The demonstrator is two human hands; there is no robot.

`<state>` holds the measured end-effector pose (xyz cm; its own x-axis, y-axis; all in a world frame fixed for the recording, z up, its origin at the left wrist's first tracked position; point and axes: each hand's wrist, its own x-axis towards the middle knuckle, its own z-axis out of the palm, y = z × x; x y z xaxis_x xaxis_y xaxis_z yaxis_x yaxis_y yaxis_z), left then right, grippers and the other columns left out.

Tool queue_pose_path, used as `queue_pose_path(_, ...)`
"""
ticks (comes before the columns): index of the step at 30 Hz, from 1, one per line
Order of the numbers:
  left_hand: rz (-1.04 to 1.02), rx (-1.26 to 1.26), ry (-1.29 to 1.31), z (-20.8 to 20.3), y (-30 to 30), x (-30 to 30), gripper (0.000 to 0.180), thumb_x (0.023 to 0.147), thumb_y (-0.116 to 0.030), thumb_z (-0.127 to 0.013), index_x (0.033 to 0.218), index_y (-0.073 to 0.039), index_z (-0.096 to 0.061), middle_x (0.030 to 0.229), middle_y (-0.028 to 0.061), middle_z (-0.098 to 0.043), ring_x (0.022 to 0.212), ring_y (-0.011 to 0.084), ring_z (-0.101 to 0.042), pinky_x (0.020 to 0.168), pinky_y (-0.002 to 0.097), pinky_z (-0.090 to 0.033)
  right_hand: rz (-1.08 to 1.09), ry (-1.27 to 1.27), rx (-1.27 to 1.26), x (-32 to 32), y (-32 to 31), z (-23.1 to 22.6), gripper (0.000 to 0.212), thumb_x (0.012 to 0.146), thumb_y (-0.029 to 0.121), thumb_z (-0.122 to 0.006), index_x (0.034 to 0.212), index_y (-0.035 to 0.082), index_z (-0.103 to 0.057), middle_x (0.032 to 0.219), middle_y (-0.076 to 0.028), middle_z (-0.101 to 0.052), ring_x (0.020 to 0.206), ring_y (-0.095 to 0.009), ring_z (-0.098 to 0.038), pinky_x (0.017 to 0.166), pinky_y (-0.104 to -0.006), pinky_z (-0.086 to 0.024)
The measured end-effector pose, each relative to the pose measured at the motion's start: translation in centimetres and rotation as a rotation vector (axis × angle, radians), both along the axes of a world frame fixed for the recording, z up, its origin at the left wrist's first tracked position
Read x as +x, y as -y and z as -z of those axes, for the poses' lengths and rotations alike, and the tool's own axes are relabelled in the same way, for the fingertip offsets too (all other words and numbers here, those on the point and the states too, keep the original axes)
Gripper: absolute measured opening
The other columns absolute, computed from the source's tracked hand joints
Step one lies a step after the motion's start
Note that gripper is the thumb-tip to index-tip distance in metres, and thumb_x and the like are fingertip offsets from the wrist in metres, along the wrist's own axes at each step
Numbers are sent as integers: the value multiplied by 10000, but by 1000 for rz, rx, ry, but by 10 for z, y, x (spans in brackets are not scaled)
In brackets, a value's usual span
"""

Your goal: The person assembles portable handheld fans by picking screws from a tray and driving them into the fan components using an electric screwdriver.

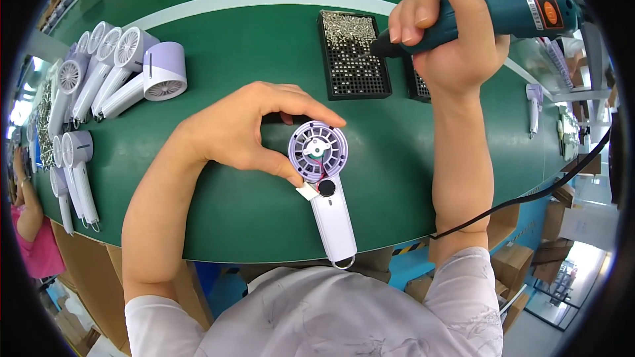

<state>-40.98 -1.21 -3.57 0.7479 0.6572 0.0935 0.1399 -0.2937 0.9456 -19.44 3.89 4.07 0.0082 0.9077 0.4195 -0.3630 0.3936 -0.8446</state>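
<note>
A handheld fan (335,221) with a white handle and a lilac round head lies face up on the green table, its inside laid bare with thin wires and a round black part. Around the fan's head curve the thumb and fingers of my left hand (254,125), gripping its rim. My right hand (453,23) is wrapped round a dark green electric screwdriver (493,13), raised above the table at the right. The screwdriver's tip points left, over a black screw tray (357,56) full of small silver screws.
Several white and lilac fans (112,66) are heaped at the far left, with more fans (77,158) nearer the left edge. A second black tray (418,79) is partly hidden behind my right wrist. A black cable (529,198) crosses the right side. Another person's arm (28,198) shows at the far left.
</note>
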Motion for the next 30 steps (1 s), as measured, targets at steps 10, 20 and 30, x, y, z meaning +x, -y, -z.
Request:
queue_pose_path(10, -35, -113, -29, -2, 1, -1, 703, 621, -166, -960, 1248, -52, -661, 1267, 53, -716, 1119, 147, -644, 924, 277, -445, -255, 85, 239, 21, -24, 18, 234, 1003, 134, -536, 971, -60, -664, 590, -89, -534, 440, -198, -504, 446, -370, -454)
queue_pose_path(20, -2, -57, -44, 1, -1, -4, 672, 635, -191, -963, 1223, -66, -665, 1276, 74, -712, 1122, 199, -661, 897, 308, -485, -138, 150, 270, 15, -25, 26, 203, 1000, 89, -527, 967, -70, -649, 588, -99, -542, 410, -194, -492, 422, -362, -474)
queue_pose_path(30, -20, -39, -47, 1, -2, -2, 661, 631, -213, -969, 1205, -66, -677, 1264, 64, -718, 1106, 197, -666, 880, 306, -494, -247, 41, 86, 5, -14, 24, 106, 910, 28, -693, 828, -33, -666, 561, -62, -607, 418, -130, -564, 419, -277, -482)
